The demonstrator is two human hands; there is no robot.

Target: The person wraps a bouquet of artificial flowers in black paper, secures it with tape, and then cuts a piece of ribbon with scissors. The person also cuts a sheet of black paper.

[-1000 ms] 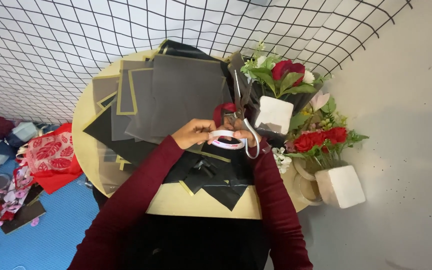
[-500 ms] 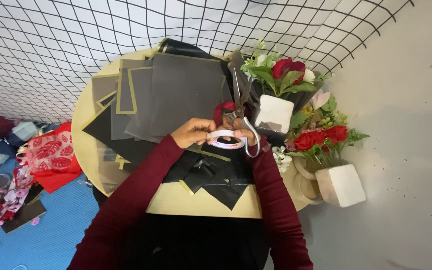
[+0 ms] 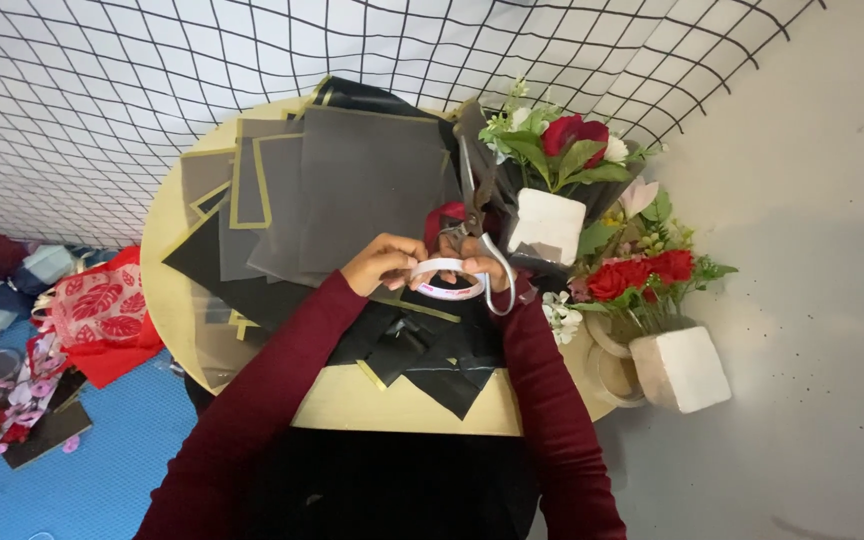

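Head view, looking down on a round, pale yellow desk (image 3: 167, 215).

Both hands meet over the middle of the desk, sleeves dark red. The left hand (image 3: 384, 263) pinches the left edge of a white tape roll (image 3: 449, 280), a flat ring with a reddish print along its rim. The right hand (image 3: 474, 262) grips the same roll from the right; it also carries metal scissors (image 3: 484, 215), blades pointing away from the person, one loop handle hanging below the fingers. The roll is held just above the desk, over black glossy paper scraps (image 3: 422, 345) with angular cut edges.

Behind the hands: stacked square sheets (image 3: 352, 190), matte grey and black, some edged in gold.

Right side: red roses with green leaves set in white foam blocks (image 3: 687, 365).

Floor, left: blue mat (image 3: 102, 470), red leaf-patterned cloth (image 3: 102, 310).

Backdrop: black wire grid (image 3: 152, 80) against white.
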